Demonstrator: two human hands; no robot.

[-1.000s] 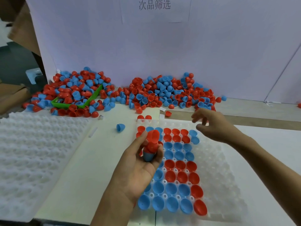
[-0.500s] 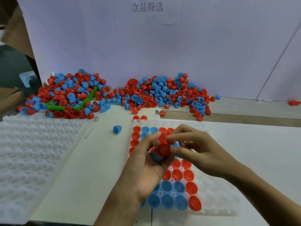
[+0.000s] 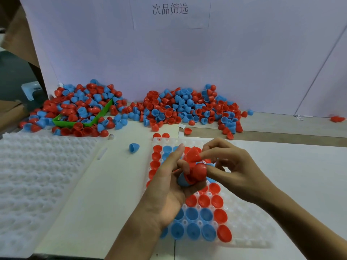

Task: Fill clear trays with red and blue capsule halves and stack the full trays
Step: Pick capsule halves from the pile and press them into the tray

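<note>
1. Empty clear trays (image 3: pixel 37 175), stacked at left.
2. Left hand (image 3: pixel 169 190), fingers curled round a nested clutch of capsule halves (image 3: pixel 189 177), red over blue.
3. Right hand (image 3: pixel 234 169), pinching the top red half (image 3: pixel 193 153) off that clutch.
4. Tray in filling (image 3: pixel 249 239), beneath both hands, left columns occupied. Step judged: separating one half; next, seat it in a vacant cell.

We face a pale lilac backboard (image 3: pixel 244 59) standing upright behind the work surface; a sheet of paper (image 3: pixel 170 12) taped near its top carries four printed Chinese characters; a thin dark seam runs slantwise down its right side; below us lies a white tabletop (image 3: pixel 300 166) crossed by a tan strip (image 3: pixel 281 136); brown cardboard (image 3: pixel 22 44) leans at far left; the light is soft and even.
</note>
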